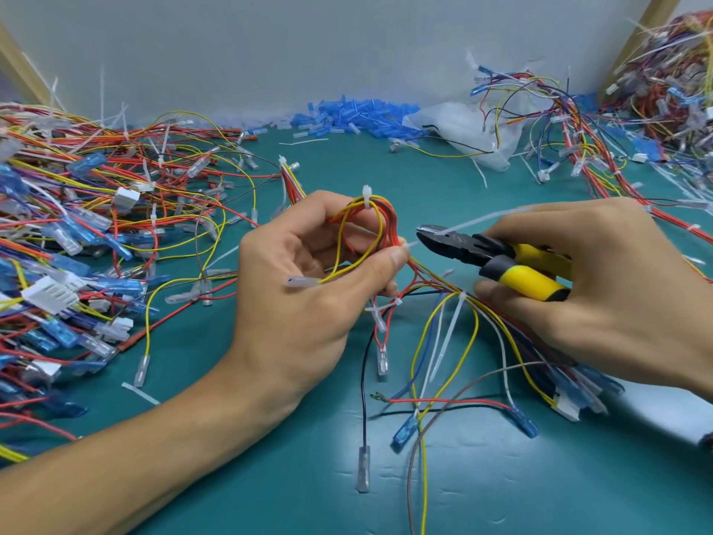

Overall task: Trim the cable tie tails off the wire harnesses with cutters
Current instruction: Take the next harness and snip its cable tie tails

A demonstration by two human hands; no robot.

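From the head view, your left grip has thumb and fingers curled round a loop of the wire harness, pinching the red and yellow wires at the thumb tip; your right grip is wrapped round the yellow handles of the cutters, whose jaws point at the left thumb and look nearly together. A white cable tie tail lies along the upper jaw and runs back over the right grip's knuckles; whether it is cut through I cannot tell. Another uncut tail hangs just below the right grip's fingers.

The harness should be light and floppy, the wires thin and easily nicked; hold it close beside the tie head so the bundle stays stiff. The tail is springy plastic and will likely fly off when snipped.

Under both grips is the teal desk, smooth, with cut scraps on it; a tangled harness pile sits left of the left grip and more harnesses beyond the right; blue sleeves lie ahead against the pale wall.
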